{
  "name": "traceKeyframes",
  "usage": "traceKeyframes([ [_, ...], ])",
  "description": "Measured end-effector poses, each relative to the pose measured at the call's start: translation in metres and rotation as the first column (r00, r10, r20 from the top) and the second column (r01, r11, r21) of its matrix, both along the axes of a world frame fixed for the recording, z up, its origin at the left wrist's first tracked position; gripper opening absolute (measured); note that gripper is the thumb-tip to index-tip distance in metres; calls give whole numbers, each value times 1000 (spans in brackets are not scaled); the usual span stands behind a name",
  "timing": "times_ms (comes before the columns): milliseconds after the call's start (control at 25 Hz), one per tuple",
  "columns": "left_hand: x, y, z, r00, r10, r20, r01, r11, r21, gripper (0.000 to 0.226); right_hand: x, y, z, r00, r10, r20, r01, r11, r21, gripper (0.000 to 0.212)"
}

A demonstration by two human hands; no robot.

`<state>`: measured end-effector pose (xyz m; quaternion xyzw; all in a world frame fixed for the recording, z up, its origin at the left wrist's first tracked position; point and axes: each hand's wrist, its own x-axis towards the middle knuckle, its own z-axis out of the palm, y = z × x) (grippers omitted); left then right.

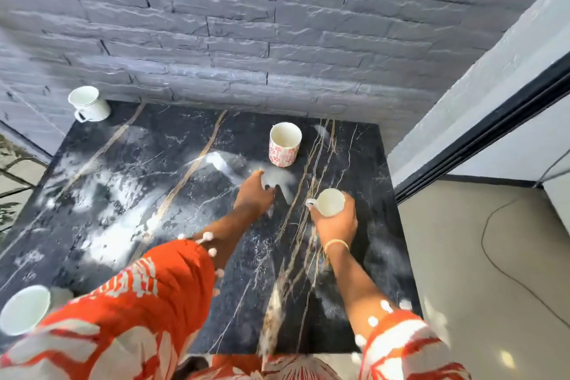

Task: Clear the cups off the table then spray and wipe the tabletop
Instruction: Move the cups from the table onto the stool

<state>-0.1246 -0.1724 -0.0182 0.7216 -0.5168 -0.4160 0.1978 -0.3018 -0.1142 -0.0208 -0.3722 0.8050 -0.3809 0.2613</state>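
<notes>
Right hand (334, 220) grips white cup (330, 202); left hand (254, 194), spread, nears patterned cup (284, 145).

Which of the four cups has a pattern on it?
The cup with red markings, standing at the far middle of the table just beyond the left hand. The other three are plain white.

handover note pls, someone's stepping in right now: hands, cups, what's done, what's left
Right hand: closed around a small white cup, at the table's right side.
Left hand: empty, fingers spread, reaching toward the patterned cup at the far centre.
Other cups: white mug at the far left corner; white cup at the near left edge.
Done: no cup is off the table yet.
Left: clear all four cups, then spray and wipe. White smears cover the left half. No spray bottle or cloth in view.
</notes>
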Motion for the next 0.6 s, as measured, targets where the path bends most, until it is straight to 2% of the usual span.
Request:
traceKeyframes([
  [200,-23,-63,-7,934,243,-260,-236,970,58,93,4,-45,-5,999,26,-29,-27,999,-33,75],
  [280,-33,-78,-10,908,282,-311,-291,957,20,109,3,-56,-8,999,46,-15,-46,999,-15,78],
  [360,-43,-93,-13,893,324,-312,-341,940,-1,118,0,-68,-14,991,134,-31,-133,991,14,79],
  [440,-50,-107,-16,899,346,-269,-366,930,-25,115,-5,-79,-21,971,225,-81,-224,974,22,79],
  [600,-53,-116,-19,905,383,-183,-400,914,-63,91,-14,-93,-24,946,301,-118,-299,953,40,81],
])
